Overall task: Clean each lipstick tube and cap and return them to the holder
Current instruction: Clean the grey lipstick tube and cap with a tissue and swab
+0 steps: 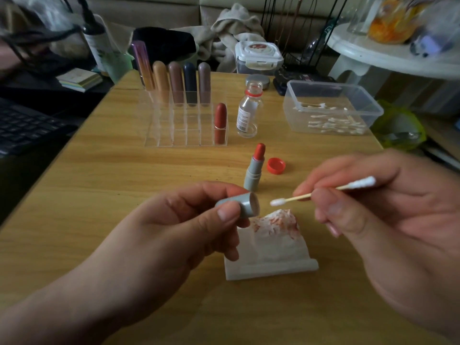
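Left hand (189, 220) clamps grey lipstick cap (240, 204), right hand (368, 207) pinches cotton swab (321, 191): steady cap, enter swab tip squarely, swirl inner wall—interior residue indistinct, probably light.

1. Table (99, 195): pale wood grain, smooth, with a soft sheen.
2. Holder (174, 130), centre: clear, glossy plastic.
3. Cap (239, 204), lower centre: grey, matt, smooth.
4. Swab (321, 192), right of the cap: thin wooden stick, fluffy white cotton tips.
5. Tissue (271, 245), below the cap: white paper, roughly creased, red-smeared on top.
6. Bottle (249, 113), centre: clear and glossy.
7. Tub (333, 90), upper right: translucent plastic.
8. Cloth (236, 28), top centre: soft, rumpled fabric.
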`<state>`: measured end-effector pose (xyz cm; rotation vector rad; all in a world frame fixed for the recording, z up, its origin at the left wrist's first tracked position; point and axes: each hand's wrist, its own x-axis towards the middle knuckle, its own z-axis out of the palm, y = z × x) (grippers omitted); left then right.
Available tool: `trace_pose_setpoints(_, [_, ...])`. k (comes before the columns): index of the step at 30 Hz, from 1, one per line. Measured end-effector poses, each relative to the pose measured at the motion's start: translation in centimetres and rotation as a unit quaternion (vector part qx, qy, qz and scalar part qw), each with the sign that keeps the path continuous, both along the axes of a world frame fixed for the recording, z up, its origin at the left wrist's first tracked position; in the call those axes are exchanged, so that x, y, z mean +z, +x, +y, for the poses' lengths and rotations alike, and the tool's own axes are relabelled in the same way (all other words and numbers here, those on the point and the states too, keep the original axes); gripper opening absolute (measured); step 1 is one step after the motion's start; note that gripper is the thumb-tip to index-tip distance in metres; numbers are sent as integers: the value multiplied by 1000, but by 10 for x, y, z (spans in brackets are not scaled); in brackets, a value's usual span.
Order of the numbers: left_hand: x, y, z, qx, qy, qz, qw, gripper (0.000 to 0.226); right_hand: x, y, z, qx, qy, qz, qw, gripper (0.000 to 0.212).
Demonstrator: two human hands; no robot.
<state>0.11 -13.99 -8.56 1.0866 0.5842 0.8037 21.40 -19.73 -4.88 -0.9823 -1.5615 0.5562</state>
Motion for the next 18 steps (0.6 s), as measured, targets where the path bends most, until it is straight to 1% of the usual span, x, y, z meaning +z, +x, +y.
trace_pose_setpoints(1, [-1, 0, -1, -3, -7, -2, 1000, 25, 0, -2, -1, -3, 3, -16, 1000, 7])
trace_pose_setpoints(4, [0, 1, -2, -7, -39, -10, 999, 27, -1, -5, -3, -18, 15, -72, 997, 9])
trace_pose_setpoints(7, [1, 2, -3, -6, -59, -13, 998, 29, -4, -8, -3, -14, 24, -80, 996, 9])
trace_pose_setpoints(12, [1, 1, -3, -12, -48, -9, 999, 29, -6, -3, 0, -6, 25, -131, 991, 15])
trace_pose_setpoints(18, [0, -1, -1, -30, -49, -26, 998, 26, -5, 1, 2, 3, 33, -144, 989, 17])
